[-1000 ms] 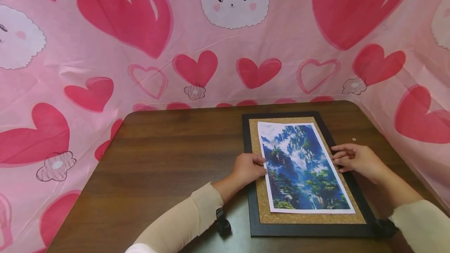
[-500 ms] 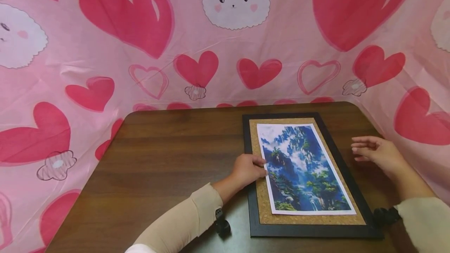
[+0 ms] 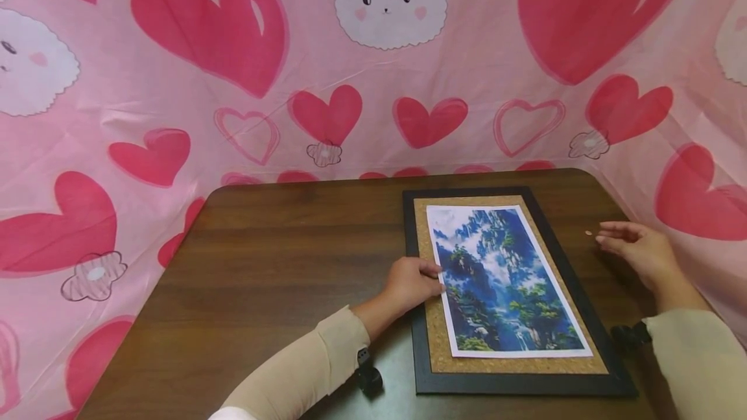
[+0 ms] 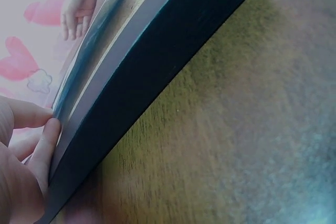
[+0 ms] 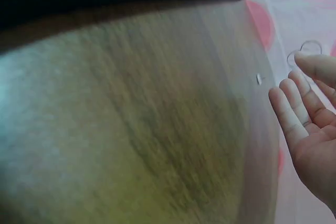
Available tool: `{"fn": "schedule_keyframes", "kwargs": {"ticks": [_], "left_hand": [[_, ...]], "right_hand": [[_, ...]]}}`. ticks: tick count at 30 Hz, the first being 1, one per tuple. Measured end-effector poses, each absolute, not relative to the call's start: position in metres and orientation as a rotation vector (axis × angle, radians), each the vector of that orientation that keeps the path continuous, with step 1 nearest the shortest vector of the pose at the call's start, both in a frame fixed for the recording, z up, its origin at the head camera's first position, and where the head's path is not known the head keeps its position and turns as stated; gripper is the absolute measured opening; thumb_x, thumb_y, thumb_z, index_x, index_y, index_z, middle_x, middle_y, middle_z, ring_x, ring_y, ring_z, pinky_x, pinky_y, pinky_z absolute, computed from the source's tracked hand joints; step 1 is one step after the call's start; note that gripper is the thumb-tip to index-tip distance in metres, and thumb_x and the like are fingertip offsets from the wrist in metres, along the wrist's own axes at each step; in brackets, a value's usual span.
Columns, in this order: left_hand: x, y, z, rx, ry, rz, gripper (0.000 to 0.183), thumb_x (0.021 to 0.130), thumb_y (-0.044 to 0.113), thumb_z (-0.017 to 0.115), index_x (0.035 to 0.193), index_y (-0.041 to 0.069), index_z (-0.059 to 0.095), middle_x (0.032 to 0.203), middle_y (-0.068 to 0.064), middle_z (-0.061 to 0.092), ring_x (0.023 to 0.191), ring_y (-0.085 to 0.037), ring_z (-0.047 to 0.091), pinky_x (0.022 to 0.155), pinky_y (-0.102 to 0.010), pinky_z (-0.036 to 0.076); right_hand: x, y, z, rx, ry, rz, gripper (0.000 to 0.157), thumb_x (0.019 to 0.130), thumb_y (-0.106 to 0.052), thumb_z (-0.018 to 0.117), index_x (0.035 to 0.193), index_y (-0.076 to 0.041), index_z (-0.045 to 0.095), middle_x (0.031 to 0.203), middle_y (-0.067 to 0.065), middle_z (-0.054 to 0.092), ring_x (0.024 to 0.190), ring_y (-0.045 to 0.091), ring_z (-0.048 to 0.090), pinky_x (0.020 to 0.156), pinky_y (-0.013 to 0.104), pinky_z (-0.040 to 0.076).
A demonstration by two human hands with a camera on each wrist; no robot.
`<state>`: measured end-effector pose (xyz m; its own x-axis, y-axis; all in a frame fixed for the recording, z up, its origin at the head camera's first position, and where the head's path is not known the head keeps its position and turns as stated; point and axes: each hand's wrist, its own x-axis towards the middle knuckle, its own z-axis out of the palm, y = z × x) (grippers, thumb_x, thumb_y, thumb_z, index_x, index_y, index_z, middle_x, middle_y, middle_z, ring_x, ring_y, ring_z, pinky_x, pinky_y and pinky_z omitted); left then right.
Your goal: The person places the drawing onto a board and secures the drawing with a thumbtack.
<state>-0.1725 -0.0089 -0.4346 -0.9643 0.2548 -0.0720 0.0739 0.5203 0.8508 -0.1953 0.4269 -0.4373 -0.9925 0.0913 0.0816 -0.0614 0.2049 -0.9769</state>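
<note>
A landscape print [image 3: 504, 277] of blue mountains and green trees, with a white border, lies on the cork board [image 3: 461, 363] inside its black frame. My left hand [image 3: 411, 282] pinches the left edge of the print; thumb and finger meet there in the left wrist view. To the right of the frame, my right hand [image 3: 642, 255] hovers with its fingers nearly straight and holds nothing. Just left of those fingertips lies a tiny pale thumbtack [image 3: 588, 233], which also shows in the right wrist view as a thumbtack [image 5: 259, 79] with a faint point.
The cork board's thick black frame [image 3: 525, 382] forms a raised border on the brown wooden table [image 3: 280, 277]. A pink cloth [image 3: 379, 70] with red hearts hangs around the table's back and sides. A black wrist camera [image 3: 369, 378] sits under the left sleeve.
My right hand has let go of the print's right edge and moved right, beside the thumbtack. The print has settled flatter and slightly nearer. The left hand keeps its place.
</note>
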Motion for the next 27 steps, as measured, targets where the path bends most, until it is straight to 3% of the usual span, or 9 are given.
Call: {"fn": "schedule_keyframes", "kwargs": {"ticks": [4,7,10,16,27], "left_hand": [[-0.172,-0.009,-0.434,0.28,2.561,1.442,0.024,0.074,0.013,0.084,0.097,0.011,0.079,0.08,0.009,0.069,0.07,-0.003,0.06,0.063,-0.022,0.05],[-0.172,-0.01,-0.434,0.273,2.555,1.447,0.023,0.074,0.013,0.084,0.097,0.011,0.079,0.08,0.009,0.068,0.07,-0.003,0.06,0.063,-0.022,0.051],[-0.172,-0.01,-0.435,0.272,2.548,1.448,0.023,0.075,0.014,0.084,0.097,0.011,0.079,0.08,0.009,0.068,0.07,-0.003,0.06,0.063,-0.023,0.051],[-0.171,-0.008,-0.436,0.285,2.551,1.454,0.023,0.075,0.013,0.083,0.097,0.011,0.079,0.08,0.009,0.068,0.069,-0.002,0.061,0.063,-0.022,0.051],[-0.17,-0.007,-0.44,0.311,2.598,1.45,0.023,0.074,0.013,0.083,0.097,0.012,0.079,0.08,0.008,0.069,0.068,-0.001,0.061,0.063,-0.021,0.05]], "right_hand": [[-0.199,0.431,-0.442,-0.055,-2.448,1.683,0.027,0.089,-0.003,0.069,0.099,-0.028,0.071,0.084,-0.028,0.066,0.075,-0.011,0.059,0.067,0.004,0.044],[-0.202,0.433,-0.446,-0.083,-2.504,1.565,0.018,0.088,-0.008,0.072,0.104,-0.015,0.071,0.084,-0.034,0.063,0.076,-0.014,0.055,0.066,0.004,0.042],[-0.206,0.435,-0.45,-0.096,-2.569,1.46,0.029,0.088,-0.013,0.073,0.112,0.001,0.065,0.083,-0.036,0.061,0.075,-0.015,0.053,0.065,0.005,0.042],[-0.211,0.441,-0.455,-0.067,-2.743,1.282,0.05,0.089,-0.024,0.073,0.121,0.011,0.057,0.087,-0.028,0.064,0.075,-0.019,0.052,0.065,0.005,0.043],[-0.223,0.445,-0.458,0.022,-2.838,1.096,0.043,0.089,-0.016,0.073,0.116,0.015,0.06,0.082,-0.013,0.068,0.068,-0.009,0.053,0.061,0.009,0.045]]}}
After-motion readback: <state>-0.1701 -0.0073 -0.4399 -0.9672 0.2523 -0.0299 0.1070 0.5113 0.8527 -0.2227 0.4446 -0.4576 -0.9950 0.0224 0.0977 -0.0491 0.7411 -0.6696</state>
